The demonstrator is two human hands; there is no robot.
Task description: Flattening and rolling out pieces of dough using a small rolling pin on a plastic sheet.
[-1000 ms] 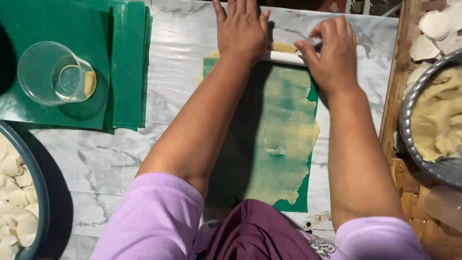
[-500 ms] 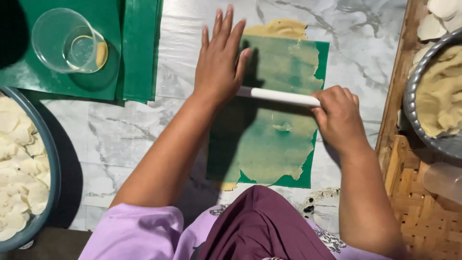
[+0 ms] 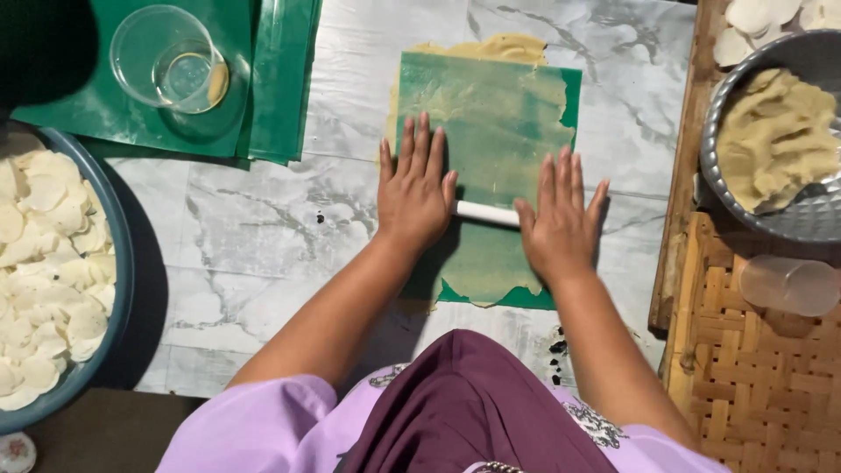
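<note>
No packages, labels, signs or screens in view. Nothing printed on any surface that shows.

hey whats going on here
A person in a lilac top presses both flat palms, left hand and right hand, on a thin white rolling pin across a green plastic sheet covering thin yellowish dough on the marble-patterned surface. A blue bowl of pale round discs sits left, a metal bowl of dough right.
</note>
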